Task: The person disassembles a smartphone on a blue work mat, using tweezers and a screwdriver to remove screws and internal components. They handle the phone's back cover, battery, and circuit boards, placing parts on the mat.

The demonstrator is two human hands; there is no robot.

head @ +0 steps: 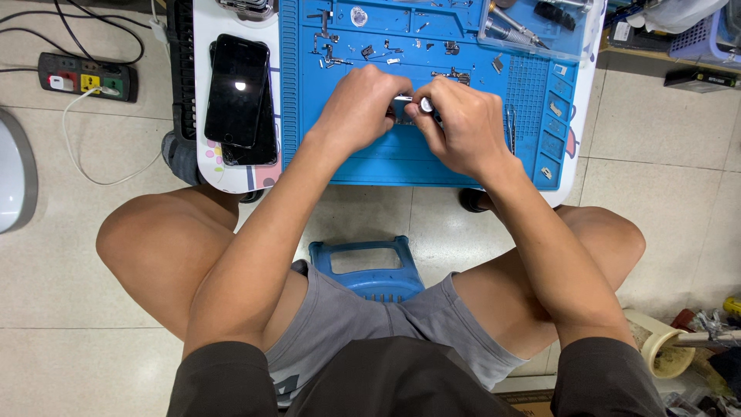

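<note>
Head view, looking straight down over bare knees and a blue stool [369, 266]. Both hands together at the middle of a blue work mat [432, 166] on a small white table [202, 93]. Left hand [356, 108] curled shut, fingertips pinching a small metal part [403, 108] down against the mat. Right hand [461, 123] closed around a slim screwdriver [425, 104], its round cap showing between thumb and forefinger, tip hidden under the fingers (so the exact contact point cannot be told). Tiny screws and brackets [340, 48] scattered loose across the upper mat, tweezers [511, 127] just right of the right hand. Two dark phones [238, 91] stacked at the mat's left edge, a power strip [89, 77] on the floor beyond.

Likely trouble: tool slipping off a tiny screw and gouging the part, from uneven pressure; loose bits swept off the mat by a wrist; phones nudged over the table rim.
</note>
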